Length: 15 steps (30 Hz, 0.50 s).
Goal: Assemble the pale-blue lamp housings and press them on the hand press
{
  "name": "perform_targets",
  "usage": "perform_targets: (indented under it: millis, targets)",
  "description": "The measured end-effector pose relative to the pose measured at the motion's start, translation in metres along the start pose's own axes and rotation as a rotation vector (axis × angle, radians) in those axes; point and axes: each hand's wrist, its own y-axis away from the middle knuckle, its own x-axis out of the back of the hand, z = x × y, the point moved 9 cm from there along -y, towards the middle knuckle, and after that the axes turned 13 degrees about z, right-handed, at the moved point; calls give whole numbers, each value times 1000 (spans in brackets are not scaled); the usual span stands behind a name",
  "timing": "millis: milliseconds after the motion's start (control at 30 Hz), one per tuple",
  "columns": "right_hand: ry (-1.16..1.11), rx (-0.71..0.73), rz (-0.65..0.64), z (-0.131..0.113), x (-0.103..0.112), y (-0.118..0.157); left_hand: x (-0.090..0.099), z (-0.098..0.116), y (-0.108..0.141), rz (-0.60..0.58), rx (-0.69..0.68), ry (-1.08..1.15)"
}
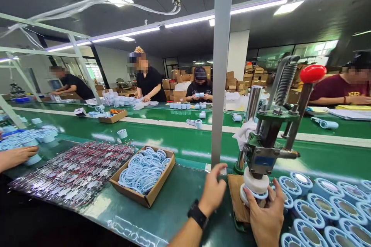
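Note:
My right hand [266,208] grips a round light-blue and white part [255,195] under the white pressing head [256,180] of a green hand press [265,139] with a red lever knob [313,73]. A wooden board [238,197] lies beneath the part. My left hand [213,190], with a black watch on its wrist, is raised left of the press, fingers apart and holding nothing. Rows of round blue housings [321,204] stand right of my right hand.
A cardboard box [147,199] of blue rings and a pile of wired pieces [72,173] lie to the left. A metal post [222,65] rises behind my left hand. Another person's hand [21,156] is at far left. People sit or stand beyond the green conveyor [162,131].

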Motion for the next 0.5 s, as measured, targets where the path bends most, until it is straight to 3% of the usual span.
perform_targets:
  millis: [100,233,333,500]
  targets:
    - [-27,136,11,4,8,26,36,-28,-40,54,26,-92]
    - [-1,337,-289,13,1,98,75,-64,-62,119,76,-201]
    - [61,399,-519,12,-5,138,80,-77,-58,113,97,-237]
    - [199,394,-709,6,-16,142,67,-83,-54,59,114,-263]
